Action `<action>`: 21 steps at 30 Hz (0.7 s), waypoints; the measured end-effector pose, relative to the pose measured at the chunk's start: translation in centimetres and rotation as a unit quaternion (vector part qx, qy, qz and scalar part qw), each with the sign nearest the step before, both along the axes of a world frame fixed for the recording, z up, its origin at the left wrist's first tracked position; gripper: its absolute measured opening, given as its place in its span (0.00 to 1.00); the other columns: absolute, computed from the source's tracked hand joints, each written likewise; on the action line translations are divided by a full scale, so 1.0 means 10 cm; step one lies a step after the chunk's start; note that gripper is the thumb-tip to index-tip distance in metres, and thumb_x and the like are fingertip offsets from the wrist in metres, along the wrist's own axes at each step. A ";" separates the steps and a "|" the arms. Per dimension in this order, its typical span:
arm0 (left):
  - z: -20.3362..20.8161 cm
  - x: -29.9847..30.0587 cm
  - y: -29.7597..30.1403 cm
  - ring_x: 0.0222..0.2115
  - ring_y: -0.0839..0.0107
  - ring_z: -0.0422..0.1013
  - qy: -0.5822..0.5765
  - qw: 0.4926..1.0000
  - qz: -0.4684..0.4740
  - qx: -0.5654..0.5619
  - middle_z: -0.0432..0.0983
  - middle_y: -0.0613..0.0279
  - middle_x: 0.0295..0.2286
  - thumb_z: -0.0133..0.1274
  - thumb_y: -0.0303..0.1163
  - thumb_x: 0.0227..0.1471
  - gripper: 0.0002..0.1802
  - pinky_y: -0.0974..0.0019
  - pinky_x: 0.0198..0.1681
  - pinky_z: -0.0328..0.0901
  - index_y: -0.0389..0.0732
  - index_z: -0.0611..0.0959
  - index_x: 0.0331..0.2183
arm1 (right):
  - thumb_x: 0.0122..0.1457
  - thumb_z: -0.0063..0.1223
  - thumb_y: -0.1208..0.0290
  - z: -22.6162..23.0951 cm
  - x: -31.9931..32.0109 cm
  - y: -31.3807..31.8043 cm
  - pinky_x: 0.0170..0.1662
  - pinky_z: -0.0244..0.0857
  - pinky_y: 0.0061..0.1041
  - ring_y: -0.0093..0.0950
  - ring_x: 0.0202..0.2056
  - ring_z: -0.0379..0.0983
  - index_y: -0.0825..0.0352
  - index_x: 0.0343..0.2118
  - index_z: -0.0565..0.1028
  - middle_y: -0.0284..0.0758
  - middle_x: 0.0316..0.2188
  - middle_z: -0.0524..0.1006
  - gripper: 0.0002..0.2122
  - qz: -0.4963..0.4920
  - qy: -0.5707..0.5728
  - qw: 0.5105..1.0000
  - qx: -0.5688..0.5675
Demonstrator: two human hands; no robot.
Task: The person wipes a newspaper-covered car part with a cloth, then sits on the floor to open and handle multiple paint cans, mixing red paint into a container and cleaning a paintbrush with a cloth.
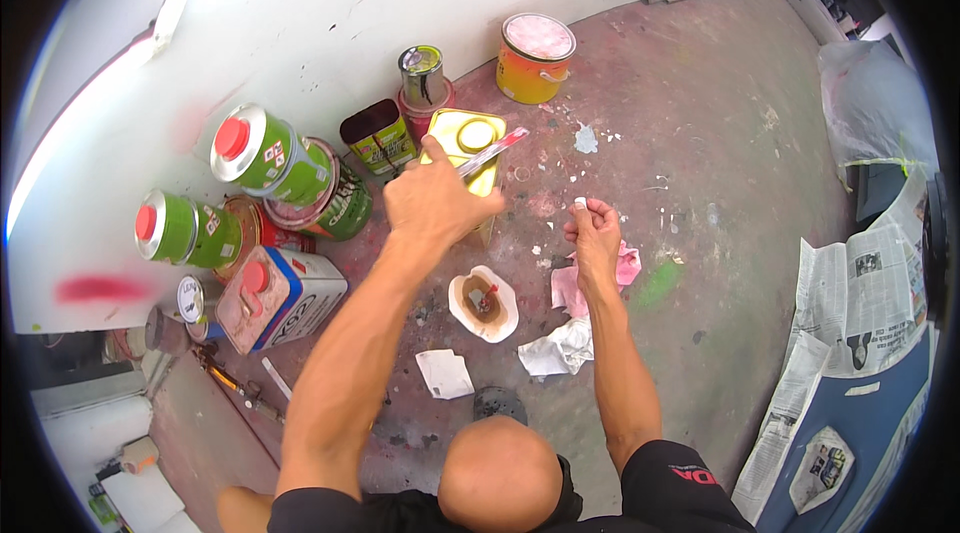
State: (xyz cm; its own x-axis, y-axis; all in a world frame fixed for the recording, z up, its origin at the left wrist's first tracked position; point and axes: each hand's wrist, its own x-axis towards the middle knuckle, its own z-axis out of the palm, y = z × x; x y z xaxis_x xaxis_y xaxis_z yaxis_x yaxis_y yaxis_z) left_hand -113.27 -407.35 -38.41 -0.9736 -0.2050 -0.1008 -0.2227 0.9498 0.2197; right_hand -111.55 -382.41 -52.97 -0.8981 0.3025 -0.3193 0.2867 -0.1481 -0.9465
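My left hand (437, 198) is spread over the near left part of a yellow square tin (486, 121) with a round lid, gripping it between fingers and thumb. A thin stick with a red end (500, 149) lies across the tin's top, its lower end against this hand. Pinched in the fingertips of my right hand (597, 230) is a small white cap (580, 203). A pink cloth (568, 285) and a white crumpled cloth (560, 349) lie below that hand. Between my forearms sits a white paper-like cup (506, 321) with brown residue inside.
Green tins with red caps (262, 148), a white rectangular can (300, 298) and a dark open tin (376, 137) line the wall at left. An orange bucket (530, 78) stands farther off. Newspaper (862, 278) covers a blue panel at right. A folded white sheet (444, 374) lies near my knee (500, 473).
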 end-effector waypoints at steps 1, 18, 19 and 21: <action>0.03 0.00 -0.11 0.36 0.46 0.86 -0.009 1.000 -0.024 -0.005 0.86 0.37 0.37 0.68 0.66 0.42 0.62 0.49 0.39 0.80 0.23 0.72 0.61 | 0.72 0.62 0.67 -0.03 -0.12 0.03 0.38 0.73 0.23 0.21 0.34 0.78 0.70 0.59 0.72 0.32 0.38 0.82 0.19 0.007 0.014 1.000 0.014; -0.10 0.48 -1.29 0.35 0.47 0.85 0.043 0.992 -0.104 0.059 0.77 0.47 0.57 0.76 0.52 0.35 0.61 0.48 0.36 0.79 0.35 0.70 0.66 | 0.68 0.56 0.66 -0.10 -3.52 -0.39 0.63 0.71 0.43 0.48 0.57 0.80 0.71 0.62 0.79 0.49 0.58 0.83 0.22 0.121 0.360 0.777 0.502; -0.13 0.51 -1.29 0.34 0.47 0.85 0.053 0.992 -0.102 0.053 0.75 0.41 0.60 0.77 0.53 0.35 0.63 0.48 0.35 0.79 0.33 0.70 0.67 | 0.69 0.53 0.66 -0.12 -3.69 -0.41 0.62 0.71 0.43 0.48 0.58 0.80 0.70 0.63 0.79 0.49 0.58 0.83 0.23 0.150 0.297 0.788 0.517; -0.21 0.54 -1.27 0.34 0.47 0.85 0.075 0.992 -0.098 0.033 0.73 0.33 0.62 0.78 0.53 0.35 0.64 0.50 0.35 0.79 0.31 0.70 0.68 | 0.69 0.51 0.61 -0.11 -3.97 -0.39 0.64 0.70 0.47 0.52 0.61 0.78 0.70 0.66 0.77 0.53 0.61 0.81 0.27 0.259 0.183 0.695 0.646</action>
